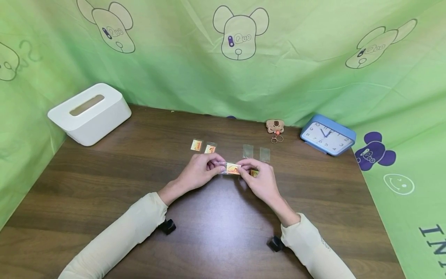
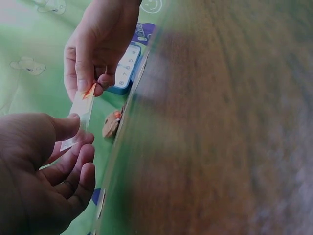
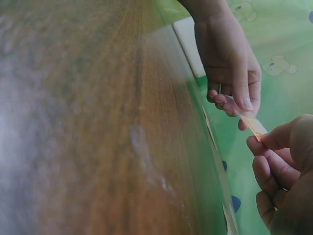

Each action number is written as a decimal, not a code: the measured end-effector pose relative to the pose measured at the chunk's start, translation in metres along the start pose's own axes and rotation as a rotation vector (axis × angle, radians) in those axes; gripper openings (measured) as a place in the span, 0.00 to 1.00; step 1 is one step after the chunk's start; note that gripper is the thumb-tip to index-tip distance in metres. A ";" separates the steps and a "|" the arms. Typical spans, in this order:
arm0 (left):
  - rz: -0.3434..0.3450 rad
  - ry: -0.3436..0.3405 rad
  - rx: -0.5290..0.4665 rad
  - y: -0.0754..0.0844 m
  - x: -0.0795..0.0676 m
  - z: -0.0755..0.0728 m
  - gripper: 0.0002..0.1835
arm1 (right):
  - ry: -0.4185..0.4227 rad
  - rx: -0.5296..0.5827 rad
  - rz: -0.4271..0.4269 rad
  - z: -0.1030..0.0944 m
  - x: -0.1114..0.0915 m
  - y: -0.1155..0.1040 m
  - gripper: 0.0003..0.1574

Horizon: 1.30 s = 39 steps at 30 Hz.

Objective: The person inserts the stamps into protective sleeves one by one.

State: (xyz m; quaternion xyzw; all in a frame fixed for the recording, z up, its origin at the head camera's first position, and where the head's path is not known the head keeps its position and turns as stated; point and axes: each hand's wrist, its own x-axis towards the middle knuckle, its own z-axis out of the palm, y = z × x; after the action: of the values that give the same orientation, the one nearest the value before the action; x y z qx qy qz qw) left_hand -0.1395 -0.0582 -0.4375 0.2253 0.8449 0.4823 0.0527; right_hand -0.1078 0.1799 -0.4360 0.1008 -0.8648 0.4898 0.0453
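Between my two hands a small clear plastic sleeve stretches sideways, just above the table, with a small yellow-orange printed card at its right part. My left hand pinches the sleeve's left end between thumb and fingers. The card's right end is pinched by my right hand. How far the card lies inside the sleeve I cannot tell. Beside the right fingers, partly hidden, another printed piece shows. Behind the left hand lie two sleeved cards; behind the right lie two clear sleeves.
On the brown wooden table a white tissue box stands at the back left. At the back right are a blue clock and a brown bear-shaped trinket with rings. Green printed cloth hangs behind.
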 end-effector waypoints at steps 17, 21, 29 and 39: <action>0.226 0.066 0.338 0.012 -0.011 -0.001 0.28 | -0.001 -0.055 -0.016 -0.005 0.002 -0.003 0.14; 0.231 0.066 0.361 0.012 -0.011 0.000 0.24 | -0.010 -0.045 -0.021 -0.004 0.001 -0.004 0.16; 0.240 0.090 0.364 0.009 -0.012 0.002 0.23 | 0.015 -0.002 -0.024 -0.007 0.000 -0.003 0.22; 0.186 0.130 0.322 0.007 -0.015 -0.003 0.24 | 0.064 0.004 -0.051 -0.009 -0.006 -0.001 0.07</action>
State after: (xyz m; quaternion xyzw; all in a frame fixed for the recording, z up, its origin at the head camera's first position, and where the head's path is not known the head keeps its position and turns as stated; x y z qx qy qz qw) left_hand -0.1245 -0.0640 -0.4319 0.2763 0.8882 0.3574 -0.0836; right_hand -0.1023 0.1883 -0.4316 0.1072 -0.8592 0.4930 0.0855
